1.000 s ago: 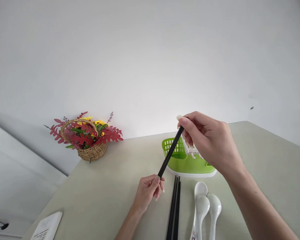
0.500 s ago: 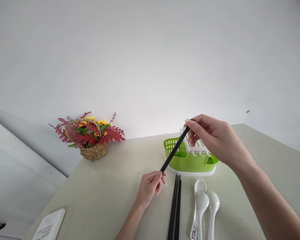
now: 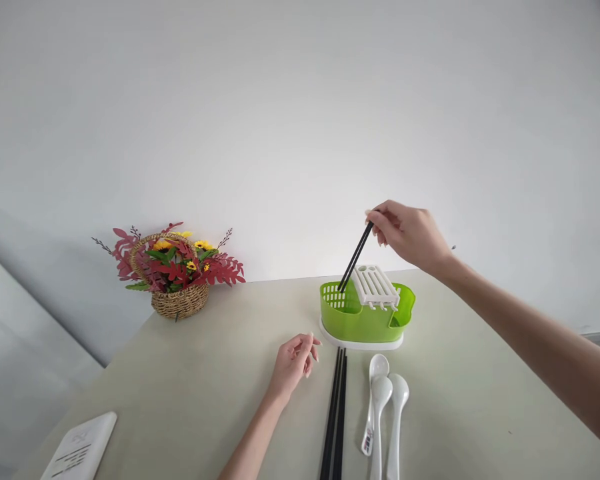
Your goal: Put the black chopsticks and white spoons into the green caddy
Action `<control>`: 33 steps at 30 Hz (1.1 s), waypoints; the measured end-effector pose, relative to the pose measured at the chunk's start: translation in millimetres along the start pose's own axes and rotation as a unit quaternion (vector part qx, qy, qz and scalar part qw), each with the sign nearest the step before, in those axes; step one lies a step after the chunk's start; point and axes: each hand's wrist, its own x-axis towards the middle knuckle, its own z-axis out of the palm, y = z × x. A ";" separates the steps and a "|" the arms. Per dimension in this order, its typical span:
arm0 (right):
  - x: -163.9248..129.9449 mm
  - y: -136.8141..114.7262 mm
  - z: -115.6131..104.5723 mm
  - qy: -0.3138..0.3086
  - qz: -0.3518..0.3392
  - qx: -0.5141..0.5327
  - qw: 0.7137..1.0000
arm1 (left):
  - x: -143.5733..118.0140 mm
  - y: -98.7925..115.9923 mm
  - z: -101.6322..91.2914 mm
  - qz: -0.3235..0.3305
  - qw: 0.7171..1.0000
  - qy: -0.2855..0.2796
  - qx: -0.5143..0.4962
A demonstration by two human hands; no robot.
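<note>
One black chopstick is pinched at its top end by the right hand; its lower tip is angled down into the green cutlery holder. The left hand is held loosely open, empty, above the table beside the remaining chopsticks.

Left hand and right hand: bare, no sleeves, rings or watch visible; fingernails long, pale.
</note>
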 end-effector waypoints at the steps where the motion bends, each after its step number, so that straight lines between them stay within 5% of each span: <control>1: 2.1 4.6 7.0 -0.020 -0.002 -0.007 1.000 | 0.2 -1.5 -0.2 0.002 1.000 -0.003 0.001; 9: 4.5 54.6 67.2 -0.130 0.029 -0.033 0.991 | -3.1 -5.0 0.9 0.015 1.000 -0.015 0.019; 16: -1.1 74.8 82.6 -0.172 0.065 -0.036 0.982 | -4.4 -7.0 1.2 0.015 0.998 -0.037 0.041; 25: -20.0 38.8 52.4 -0.051 0.022 -0.051 0.997 | -8.2 -5.3 2.8 0.021 0.989 -0.050 0.138; 30: -78.2 8.3 20.1 -0.113 -0.073 -0.033 0.990 | -19.5 1.9 11.9 0.088 0.943 -0.087 0.310; 33: -128.4 6.7 6.3 -0.147 -0.208 -0.022 0.967 | -24.9 2.5 17.6 0.111 0.901 -0.109 0.406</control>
